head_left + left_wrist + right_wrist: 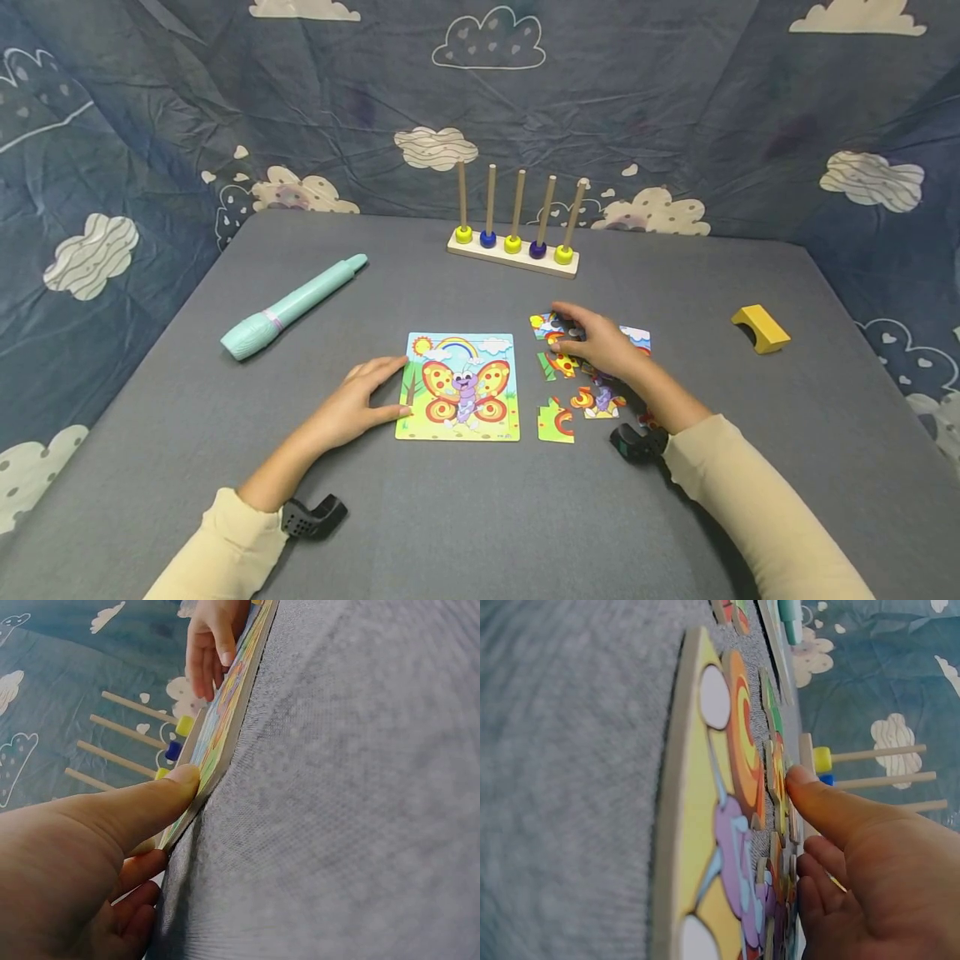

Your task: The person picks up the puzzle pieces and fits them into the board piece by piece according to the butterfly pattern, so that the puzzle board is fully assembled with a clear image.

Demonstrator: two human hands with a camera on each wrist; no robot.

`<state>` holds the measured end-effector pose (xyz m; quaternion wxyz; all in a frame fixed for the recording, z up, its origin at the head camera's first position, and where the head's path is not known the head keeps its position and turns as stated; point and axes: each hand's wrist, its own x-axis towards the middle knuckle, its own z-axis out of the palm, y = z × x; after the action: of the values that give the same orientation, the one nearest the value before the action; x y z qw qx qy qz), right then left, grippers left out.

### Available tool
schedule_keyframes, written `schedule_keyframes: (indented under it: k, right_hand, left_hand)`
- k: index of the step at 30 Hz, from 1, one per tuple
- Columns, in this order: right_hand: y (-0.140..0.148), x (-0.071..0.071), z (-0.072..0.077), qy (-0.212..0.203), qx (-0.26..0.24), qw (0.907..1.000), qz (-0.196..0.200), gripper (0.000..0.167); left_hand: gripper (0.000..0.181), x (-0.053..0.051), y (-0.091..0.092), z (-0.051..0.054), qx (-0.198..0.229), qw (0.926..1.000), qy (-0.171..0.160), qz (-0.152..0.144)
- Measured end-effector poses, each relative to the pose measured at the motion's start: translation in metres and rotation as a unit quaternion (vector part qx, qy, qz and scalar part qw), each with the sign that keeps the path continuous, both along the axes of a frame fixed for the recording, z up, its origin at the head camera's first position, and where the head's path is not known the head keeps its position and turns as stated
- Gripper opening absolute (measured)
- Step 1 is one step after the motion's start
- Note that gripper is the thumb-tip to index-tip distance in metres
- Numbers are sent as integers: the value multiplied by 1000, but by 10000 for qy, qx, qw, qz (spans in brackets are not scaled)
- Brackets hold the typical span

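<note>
A square butterfly picture board [459, 392] lies flat in the head view's middle. My left hand [358, 402] is at its left edge, forefinger near the upper side and thumb lower down. In the left wrist view the thumb [176, 784] touches the board's edge. My right hand [603, 343] reaches over loose jigsaw pieces [556, 422] to the right of the board, thumb and forefinger spread apart. The right wrist view shows its thumb [817, 795] at a piece, and a purple-and-yellow butterfly-body piece [731, 855] nearer the camera. The hand covers some pieces.
Behind stands a wooden peg rack [513, 254] with yellow and blue beads on its upright rods. A mint-green toy microphone [296, 307] lies at left, and a yellow arch block [761, 328] at right. Patterned cloth [645, 108] hangs behind the grey table.
</note>
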<state>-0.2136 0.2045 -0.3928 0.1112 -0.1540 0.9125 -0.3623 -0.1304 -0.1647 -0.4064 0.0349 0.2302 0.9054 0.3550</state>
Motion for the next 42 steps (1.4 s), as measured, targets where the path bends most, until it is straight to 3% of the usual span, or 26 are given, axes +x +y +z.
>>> schedule_keyframes:
  k: [7,13,19,23,27,32,37,42]
  right_hand:
    - [-2,-2,-1,74,296,9995,106,64]
    - [-3,-1,-2,580,655,9955,374,60]
    - [-6,3,2,788,714,9942,186,58]
    - [-14,11,15,983,459,9940,113,56]
    - [-31,23,38,1248,70,9920,169,53]
    - [-66,38,55,1687,-432,9835,483,50]
    - [-103,47,47,1705,-604,9803,797,49]
    - [-129,47,24,1473,-219,9844,938,48]
  left_hand:
    - [68,-1,0,-2,-40,10000,72,-42]
    - [66,-1,-2,-4,-43,9998,144,-99]
    - [64,-1,-2,-3,-86,9997,156,-144]
    - [63,-2,-1,-2,-121,9997,135,-163]
    - [63,-2,-1,-2,-113,9997,135,-153]
    - [62,-2,-1,-3,-120,9997,167,-150]
    - [62,-2,-2,-4,-139,9996,183,-132]
    - [62,-2,-2,-3,-128,9996,185,-164]
